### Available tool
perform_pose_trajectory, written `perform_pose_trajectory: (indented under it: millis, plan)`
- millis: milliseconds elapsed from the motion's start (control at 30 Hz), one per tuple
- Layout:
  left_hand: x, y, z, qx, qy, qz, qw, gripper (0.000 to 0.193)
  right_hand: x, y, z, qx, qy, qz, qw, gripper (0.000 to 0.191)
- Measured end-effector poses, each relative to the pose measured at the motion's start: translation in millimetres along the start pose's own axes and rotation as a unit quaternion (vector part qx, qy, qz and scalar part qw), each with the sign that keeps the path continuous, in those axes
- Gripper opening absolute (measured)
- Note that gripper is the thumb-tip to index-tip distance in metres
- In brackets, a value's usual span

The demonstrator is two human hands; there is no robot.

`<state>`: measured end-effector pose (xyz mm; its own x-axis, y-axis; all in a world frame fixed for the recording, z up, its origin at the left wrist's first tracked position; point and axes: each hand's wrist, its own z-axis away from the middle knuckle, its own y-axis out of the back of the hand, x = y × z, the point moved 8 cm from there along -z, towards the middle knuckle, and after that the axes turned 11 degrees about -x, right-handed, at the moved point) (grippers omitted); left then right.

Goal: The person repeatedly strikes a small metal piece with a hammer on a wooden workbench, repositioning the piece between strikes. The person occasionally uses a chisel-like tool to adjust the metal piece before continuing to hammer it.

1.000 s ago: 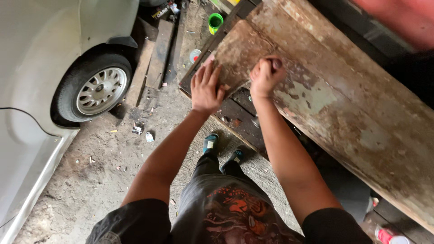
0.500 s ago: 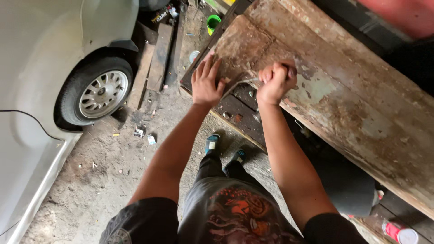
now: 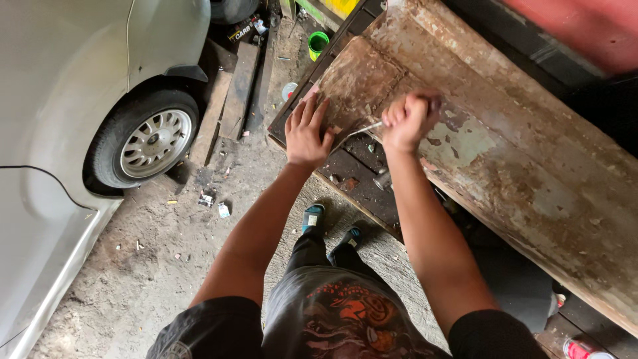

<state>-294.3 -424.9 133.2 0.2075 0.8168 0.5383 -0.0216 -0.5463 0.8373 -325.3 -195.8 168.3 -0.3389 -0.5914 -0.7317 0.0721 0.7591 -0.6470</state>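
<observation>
The right hand [image 3: 409, 119] has shifted toward 3 o'clock, fisted around a thin scraper [image 3: 364, 127], while the left hand [image 3: 306, 131] presses spread on the stiff, heavy, rusty panel [image 3: 505, 146], best gripped by its edges.

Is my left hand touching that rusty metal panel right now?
Touching. The head view shows the left hand lying flat, fingers spread, on the near end of the rusty metal panel, with no gap under the palm. The right hand grips a thin metal tool beside it.
</observation>
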Motion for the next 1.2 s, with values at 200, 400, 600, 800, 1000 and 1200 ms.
perform_pose_trajectory:
  millis: [200,400,600,800,1000,1200]
  plan:
    - [1,2,1,0.013,-0.015,0.007,1.0,0.073,8,5,-11,0.037,-0.053,0.022,0.998,0.022]
    - [-2,0,0,0.01,-0.007,-0.016,1.0,0.076,39,16,-46,0.103,-0.132,0.056,0.984,0.02]
    - [-2,1,0,0.025,-0.016,0.016,0.999,0.071,63,-33,2,-0.062,-0.111,0.388,0.913,0.026]
    - [0,2,-1,0.018,-0.029,0.02,0.999,0.066,-20,-17,5,-0.064,-0.035,0.085,0.994,0.016]
    - [0,5,-1,0.022,-0.02,0.013,0.999,0.071,-14,-14,7,-0.132,0.001,0.025,0.991,0.009]
    - [0,2,-2,-0.003,-0.001,0.006,1.0,0.072,1,-2,23,-0.148,0.007,0.012,0.989,0.007]
